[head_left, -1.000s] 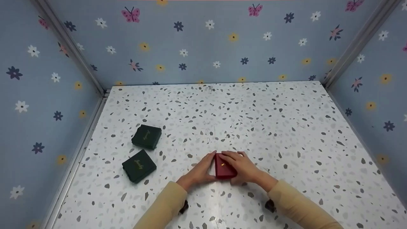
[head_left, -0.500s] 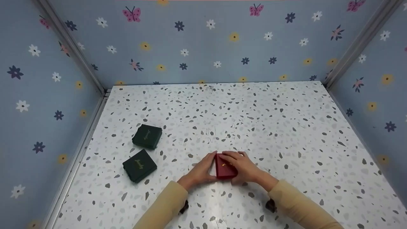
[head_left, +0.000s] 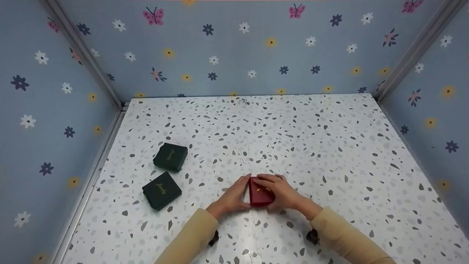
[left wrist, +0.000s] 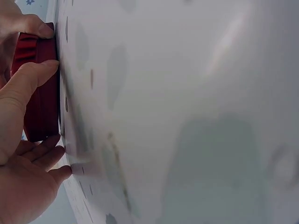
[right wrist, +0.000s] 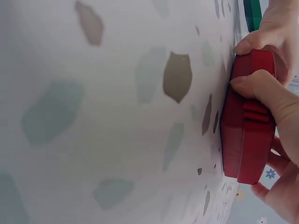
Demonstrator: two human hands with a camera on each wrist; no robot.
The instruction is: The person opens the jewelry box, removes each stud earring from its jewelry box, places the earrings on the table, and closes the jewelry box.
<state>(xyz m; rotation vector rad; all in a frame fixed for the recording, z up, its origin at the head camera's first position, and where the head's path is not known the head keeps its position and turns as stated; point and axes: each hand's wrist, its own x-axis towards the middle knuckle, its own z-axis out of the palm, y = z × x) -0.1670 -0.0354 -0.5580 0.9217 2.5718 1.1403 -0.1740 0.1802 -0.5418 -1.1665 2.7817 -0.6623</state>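
From the head, the left hand and right hand clamp fingers and thumbs on a red, gold-marked box lying on a speckled white tabletop, two dark green square boxes to its left. From the left wrist, both thumbs press the red side; from the right wrist, likewise.

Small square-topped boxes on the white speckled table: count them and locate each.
3: a red box between the left hand and right hand; a nearer dark green box and a farther dark green box at left.
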